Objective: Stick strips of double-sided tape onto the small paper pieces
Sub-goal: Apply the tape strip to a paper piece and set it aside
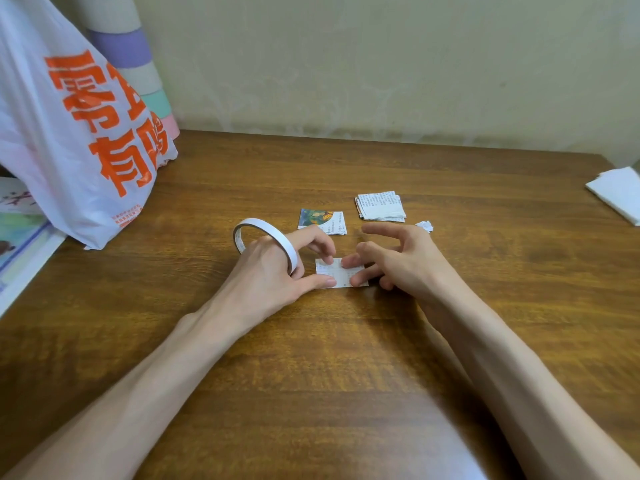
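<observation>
A small printed paper piece (341, 273) lies flat on the wooden table (346, 358) between my hands. My left hand (277, 268) has a white tape roll (266, 237) looped around its fingers; its thumb and fingertips press on the paper's left edge. My right hand (391, 258) holds nothing, its fingers spread, with two fingertips touching the paper's right part. Behind lie a paper piece with a colourful picture (320, 220) and a stack of several printed paper pieces (381, 206).
A white plastic bag with orange characters (72, 133) stands at the left, with pastel-striped rolls (138, 64) behind it and a booklet (20, 244) beneath it. A small crumpled scrap (425, 226) lies by the stack. Folded white paper (620, 192) rests at the right edge.
</observation>
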Demonstrator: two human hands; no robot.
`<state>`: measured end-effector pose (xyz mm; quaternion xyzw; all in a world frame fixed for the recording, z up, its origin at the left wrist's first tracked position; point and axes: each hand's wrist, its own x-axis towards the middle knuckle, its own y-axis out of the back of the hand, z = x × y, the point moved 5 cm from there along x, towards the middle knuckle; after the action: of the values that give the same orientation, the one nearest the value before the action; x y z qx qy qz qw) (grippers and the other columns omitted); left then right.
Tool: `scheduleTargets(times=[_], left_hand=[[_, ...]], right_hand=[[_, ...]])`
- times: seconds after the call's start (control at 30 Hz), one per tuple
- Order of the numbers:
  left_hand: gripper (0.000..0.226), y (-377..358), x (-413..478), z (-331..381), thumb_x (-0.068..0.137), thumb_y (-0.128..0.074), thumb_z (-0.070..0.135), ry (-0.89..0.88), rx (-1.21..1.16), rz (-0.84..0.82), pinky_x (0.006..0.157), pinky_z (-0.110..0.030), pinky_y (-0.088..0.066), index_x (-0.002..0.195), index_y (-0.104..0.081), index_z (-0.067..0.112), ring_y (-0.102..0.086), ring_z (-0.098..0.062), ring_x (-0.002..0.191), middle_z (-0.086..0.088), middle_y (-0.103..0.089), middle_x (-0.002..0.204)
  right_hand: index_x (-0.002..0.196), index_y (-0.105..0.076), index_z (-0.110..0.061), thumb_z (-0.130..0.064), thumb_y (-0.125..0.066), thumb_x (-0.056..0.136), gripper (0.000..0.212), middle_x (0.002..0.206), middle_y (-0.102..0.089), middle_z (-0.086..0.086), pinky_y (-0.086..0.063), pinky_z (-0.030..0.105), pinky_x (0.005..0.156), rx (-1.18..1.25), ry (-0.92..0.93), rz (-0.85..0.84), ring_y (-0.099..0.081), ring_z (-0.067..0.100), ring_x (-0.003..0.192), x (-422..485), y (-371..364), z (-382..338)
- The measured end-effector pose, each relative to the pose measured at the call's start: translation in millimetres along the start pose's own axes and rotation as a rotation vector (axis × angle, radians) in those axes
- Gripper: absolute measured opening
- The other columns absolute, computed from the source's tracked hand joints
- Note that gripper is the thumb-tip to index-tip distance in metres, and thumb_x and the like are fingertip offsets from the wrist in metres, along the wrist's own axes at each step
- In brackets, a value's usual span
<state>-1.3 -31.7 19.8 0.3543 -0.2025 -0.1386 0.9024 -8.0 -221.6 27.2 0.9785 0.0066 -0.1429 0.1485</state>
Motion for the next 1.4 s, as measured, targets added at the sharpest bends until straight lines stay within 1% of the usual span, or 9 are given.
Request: scheduleTargets(times=[0.17,0.37,0.6,0.8,0.87,0.93,1.07,1.3,1.4], left_hand=[[0.032,-2,0,-2,0.083,-0.087,0.034,-0.021,-0.005,-0.016,0.064,-0.016,-0.046,0.106,-0.065,0.035,-0.056,-0.022,0.053,0.023,-0.074,0.099],[0.032,-4,0,-5,0.084,-0.085,0.035,-0.022,-0.014,-0.034,0.066,-0.021,-0.048,0.109,-0.064,0.037,-0.054,-0.022,0.052,0.01,-0.077,0.09],[0.032,-4,1,-4,0.083,-0.087,0.032,0.001,0.007,-0.032,0.069,-0.028,-0.052,0.108,-0.067,0.034,-0.054,-0.022,0.051,0.032,-0.073,0.092],[0.029,-3,3,-3,0.083,-0.086,0.038,-0.008,0.07,-0.055,0.065,-0.028,-0.053,0.103,-0.064,0.036,-0.052,-0.012,0.053,0.032,-0.074,0.097],[0.028,-2,3,-2,0.083,-0.085,0.04,-0.01,0.08,-0.055,0.063,-0.024,-0.049,0.102,-0.064,0.036,-0.052,-0.011,0.053,0.032,-0.074,0.098],[0.028,-2,2,-1,0.084,-0.085,0.04,-0.012,0.085,-0.049,0.062,-0.021,-0.044,0.102,-0.064,0.037,-0.052,-0.01,0.053,0.03,-0.074,0.098],[0.027,-1,1,0,0.083,-0.085,0.04,-0.02,0.092,-0.025,0.06,-0.019,-0.043,0.102,-0.066,0.036,-0.053,-0.01,0.054,0.035,-0.07,0.087],[0.027,0,0,1,0.082,-0.085,0.04,-0.007,0.088,-0.016,0.058,-0.015,-0.035,0.098,-0.064,0.034,-0.053,-0.012,0.055,0.036,-0.067,0.081],[0.029,-1,-1,0,0.081,-0.087,0.04,0.016,0.056,0.001,0.059,-0.022,-0.042,0.096,-0.063,0.034,-0.051,-0.012,0.052,0.033,-0.071,0.087]], right_hand=[[0.145,-0.05,-0.014,-0.012,-0.059,0.1,0.046,0.085,-0.081,-0.001,-0.042,0.013,0.045,-0.003,0.002,0.002,-0.077,0.016,0.07,0,0,0],[0.145,-0.05,-0.014,-0.013,-0.059,0.1,0.046,0.085,-0.081,-0.001,-0.042,0.014,0.045,0.006,0.004,0.001,-0.078,0.017,0.07,1,0,1],[0.147,-0.049,-0.013,-0.013,-0.059,0.101,0.047,0.086,-0.081,0.0,-0.043,0.016,0.045,0.016,-0.002,0.001,-0.078,0.018,0.072,3,1,3],[0.144,-0.051,-0.014,-0.01,-0.059,0.099,0.046,0.084,-0.081,0.001,-0.042,0.018,0.047,0.003,-0.01,0.047,-0.077,0.017,0.068,5,10,5],[0.136,-0.058,-0.014,-0.009,-0.065,0.096,0.041,0.081,-0.081,0.0,-0.043,0.016,0.049,-0.061,0.038,0.085,-0.076,0.014,0.067,8,17,5],[0.13,-0.066,-0.018,-0.015,-0.075,0.091,0.04,0.078,-0.08,-0.003,-0.049,0.015,0.061,-0.154,0.136,0.106,-0.075,0.007,0.07,11,18,5],[0.131,-0.068,-0.023,-0.026,-0.087,0.083,0.051,0.085,-0.074,-0.006,-0.056,0.025,0.08,-0.274,0.363,0.142,-0.065,0.007,0.071,17,1,6],[0.133,-0.066,-0.03,-0.027,-0.085,0.083,0.053,0.089,-0.064,-0.013,-0.054,0.031,0.084,-0.452,0.447,0.175,-0.059,0.009,0.079,19,-5,8],[0.134,-0.065,-0.03,-0.029,-0.085,0.084,0.053,0.09,-0.063,-0.012,-0.053,0.031,0.084,-0.457,0.435,0.171,-0.058,0.009,0.08,21,-5,8]])
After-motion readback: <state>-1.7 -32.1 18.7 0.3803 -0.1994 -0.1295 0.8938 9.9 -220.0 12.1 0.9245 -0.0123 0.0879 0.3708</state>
